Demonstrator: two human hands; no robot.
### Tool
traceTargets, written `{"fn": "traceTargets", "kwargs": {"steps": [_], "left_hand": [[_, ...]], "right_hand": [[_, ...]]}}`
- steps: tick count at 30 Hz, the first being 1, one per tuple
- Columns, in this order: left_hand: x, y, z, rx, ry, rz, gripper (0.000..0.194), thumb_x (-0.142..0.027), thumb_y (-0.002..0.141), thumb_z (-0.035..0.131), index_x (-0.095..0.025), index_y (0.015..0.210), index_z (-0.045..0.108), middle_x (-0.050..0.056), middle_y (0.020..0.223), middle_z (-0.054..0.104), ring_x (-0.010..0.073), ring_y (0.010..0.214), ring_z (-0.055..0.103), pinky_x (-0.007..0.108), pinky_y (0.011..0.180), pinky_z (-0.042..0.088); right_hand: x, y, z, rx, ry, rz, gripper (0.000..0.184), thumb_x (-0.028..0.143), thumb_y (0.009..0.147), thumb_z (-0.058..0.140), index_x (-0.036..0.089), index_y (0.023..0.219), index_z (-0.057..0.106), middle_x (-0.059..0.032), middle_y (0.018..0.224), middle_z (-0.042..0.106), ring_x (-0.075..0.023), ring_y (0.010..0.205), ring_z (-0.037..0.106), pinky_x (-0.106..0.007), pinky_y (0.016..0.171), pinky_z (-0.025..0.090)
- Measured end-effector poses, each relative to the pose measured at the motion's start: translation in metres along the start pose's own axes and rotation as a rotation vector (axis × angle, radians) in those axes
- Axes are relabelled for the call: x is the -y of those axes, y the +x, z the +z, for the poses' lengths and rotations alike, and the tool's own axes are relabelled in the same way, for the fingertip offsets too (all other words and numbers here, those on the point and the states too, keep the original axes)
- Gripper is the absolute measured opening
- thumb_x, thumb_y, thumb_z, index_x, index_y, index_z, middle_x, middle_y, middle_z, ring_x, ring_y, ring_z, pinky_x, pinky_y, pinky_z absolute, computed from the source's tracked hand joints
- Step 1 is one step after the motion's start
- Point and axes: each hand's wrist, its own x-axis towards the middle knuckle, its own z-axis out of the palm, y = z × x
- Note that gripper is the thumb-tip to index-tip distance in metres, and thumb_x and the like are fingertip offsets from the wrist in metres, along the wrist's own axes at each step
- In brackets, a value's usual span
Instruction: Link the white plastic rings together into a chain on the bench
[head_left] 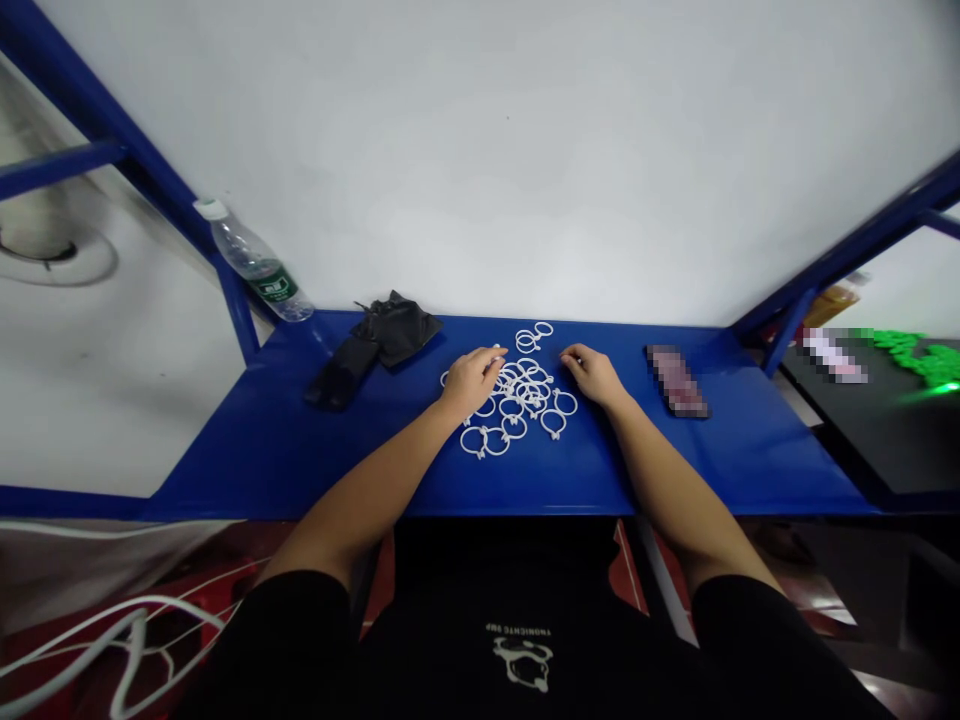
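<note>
White plastic curtain rings, each with a small clip or eyelet, lie in a loose pile on the blue tabletop. My left hand is over the pile's left side, its fingers closed at the tips around a white ring, of which only a small part shows. To the right of the pile, my right hand rests near the table with fingers curled in a pinch. What it holds, if anything, is too small to make out. Beyond the pile, between both hands, a few separate rings lie together.
At the back left stands a clear plastic bottle with a green label, leaning. Near it lie a black pouch and a dark flat object. A blurred-out phone-shaped object is on the right. Blue frame posts flank the table.
</note>
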Motion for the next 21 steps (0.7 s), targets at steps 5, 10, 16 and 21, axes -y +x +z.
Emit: {"fn": "traceTargets", "kwargs": {"steps": [5,10,16,21], "left_hand": [[-0.0045,-0.0016,-0.0048,0.0,-0.072,0.036,0.028,-0.021,0.107,0.056,-0.018,0.129,0.074,0.008,0.113,0.078,0.0167,0.094,0.075,0.031,0.091,0.061],[-0.0043,-0.0021,-0.0054,0.022,-0.075,0.048,0.03,-0.014,0.105,0.054,-0.019,0.124,0.076,0.007,0.109,0.077,0.0177,0.1,0.075,0.031,0.093,0.061],[-0.0036,-0.0009,-0.0045,0.007,-0.073,0.038,0.03,-0.009,0.1,0.055,-0.019,0.114,0.08,0.006,0.104,0.078,0.0174,0.095,0.075,0.031,0.089,0.061],[-0.0048,-0.0005,-0.0052,0.036,-0.084,0.029,0.033,-0.005,0.096,0.054,-0.019,0.106,0.082,0.005,0.101,0.079,0.0163,0.089,0.074,0.031,0.087,0.061]], "right_hand": [[0.0031,-0.0014,0.0035,-0.031,0.146,0.057,0.027,0.036,0.104,0.05,0.022,0.111,0.073,-0.0064,0.096,0.081,-0.0234,0.085,0.073,-0.035,0.081,0.055],[0.0035,-0.0017,0.0065,-0.026,0.205,0.015,0.03,0.031,0.099,0.053,0.021,0.112,0.078,-0.0075,0.102,0.082,-0.0252,0.092,0.075,-0.039,0.09,0.058],[0.0069,-0.0016,0.0088,-0.045,0.238,-0.038,0.033,0.027,0.097,0.051,0.021,0.114,0.079,-0.0081,0.105,0.082,-0.0258,0.098,0.076,-0.041,0.095,0.058],[0.0104,-0.0027,0.0071,-0.029,0.235,-0.063,0.034,0.024,0.094,0.05,0.02,0.109,0.081,-0.0064,0.098,0.082,-0.0242,0.09,0.074,-0.038,0.088,0.058]]}}
